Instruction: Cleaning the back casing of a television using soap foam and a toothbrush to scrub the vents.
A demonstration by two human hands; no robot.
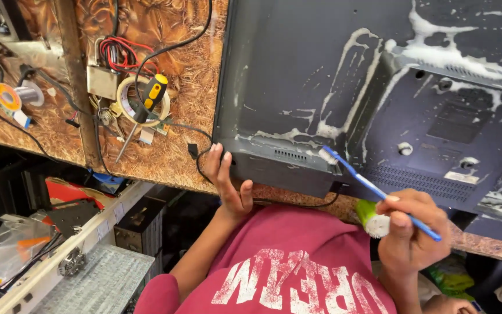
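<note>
We steady the dark grey plastic television back (332, 87), face down on the brown patterned table (169, 157), with our left hand (228, 180), fingers spread flat, grasping nothing. Our right hand (411, 227) clenches the blue toothbrush (373, 189); short, light strokes should lift the white foam (332, 128) at the edge.

Television back (321, 75): matt dark grey plastic, smooth, streaked with white foam. Toothbrush (373, 189): glossy blue plastic handle, white bristles. Tabletop (175, 87): brown laminate, embossed swirl texture, slight sheen. Screwdriver (149, 99): yellow-and-black plastic grip, bare metal shaft. Shirt (297, 261): red cloth, cracked white print.
</note>
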